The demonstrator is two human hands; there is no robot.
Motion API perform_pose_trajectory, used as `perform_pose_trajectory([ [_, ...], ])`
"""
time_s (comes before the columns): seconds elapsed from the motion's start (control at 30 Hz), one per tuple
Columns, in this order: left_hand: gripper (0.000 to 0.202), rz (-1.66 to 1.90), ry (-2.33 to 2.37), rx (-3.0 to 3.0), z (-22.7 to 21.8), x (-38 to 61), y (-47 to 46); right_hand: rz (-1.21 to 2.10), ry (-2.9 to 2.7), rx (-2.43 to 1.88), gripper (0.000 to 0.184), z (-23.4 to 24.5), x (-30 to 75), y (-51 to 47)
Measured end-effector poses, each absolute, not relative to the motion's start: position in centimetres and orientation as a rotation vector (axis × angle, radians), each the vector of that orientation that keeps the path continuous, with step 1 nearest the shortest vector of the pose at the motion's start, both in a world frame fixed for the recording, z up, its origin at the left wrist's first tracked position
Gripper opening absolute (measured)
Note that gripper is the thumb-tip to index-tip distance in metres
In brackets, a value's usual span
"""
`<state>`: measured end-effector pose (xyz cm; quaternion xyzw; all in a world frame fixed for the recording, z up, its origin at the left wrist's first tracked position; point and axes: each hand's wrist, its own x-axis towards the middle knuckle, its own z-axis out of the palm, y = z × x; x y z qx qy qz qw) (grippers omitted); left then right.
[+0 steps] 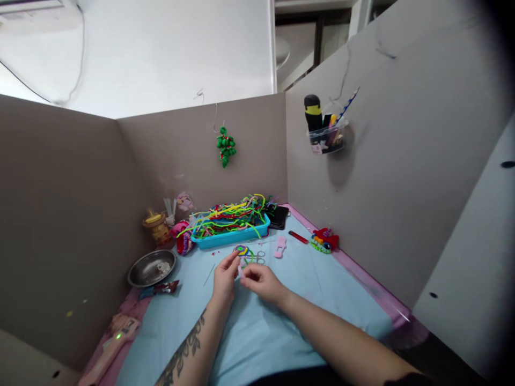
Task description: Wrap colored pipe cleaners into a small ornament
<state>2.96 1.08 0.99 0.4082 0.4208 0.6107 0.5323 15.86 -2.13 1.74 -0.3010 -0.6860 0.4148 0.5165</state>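
Note:
My left hand [226, 273] and my right hand [263, 282] meet at the middle of the blue cloth, fingers pinched together. Between their fingertips is a small pale pink strip [241, 267]; its exact kind is too small to make out. Just beyond the left fingertips sits a round coil [242, 250] of blue, yellow and green, with a green strand curving off to its right. Small scissors [260, 258] lie behind the right hand, their blades partly hidden by the coil and fingers. To their right rests a flat pink plastic piece [280, 247] with a window in it.
A blue tray [231, 239] heaped with colourful pipe cleaners stands at the back. A metal bowl [153, 268] and a wrapper [164, 288] are at left, near a pink device [115, 346]. Right lie a red cutter [298, 237] and colourful pieces [325, 239]. Grey partitions surround the table.

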Motion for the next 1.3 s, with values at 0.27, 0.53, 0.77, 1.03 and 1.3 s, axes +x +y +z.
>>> perform_pose_trajectory([
  [0.27, 0.05, 1.458, 1.01, 0.965, 0.8, 2.8, 1.3, 1.481, -1.214, -0.547, 0.035, 2.0, 18.0, -0.5],
  [0.53, 0.05, 1.422, 0.971, 0.99, 1.2, 3.2, 0.7, 0.622, -1.473, -1.001, 0.01, 0.8, 17.0, 0.1],
  [0.77, 0.05, 1.359, 0.946, 1.21, 1.3, 3.7, 0.2, 0.517, -1.476, -1.084, 0.007, -0.1, 16.9, 0.7],
  [1.03, 0.03, 1.475, 1.18, 1.402, 1.5, 3.9, -0.3, 0.291, -1.535, -1.169, 0.009, -0.2, 17.4, 0.8],
  [1.3, 0.03, 0.929, 0.968, 1.129, 1.4, 3.8, -0.3, 0.092, -1.779, -1.235, 0.013, 0.5, 18.2, 0.4],
])
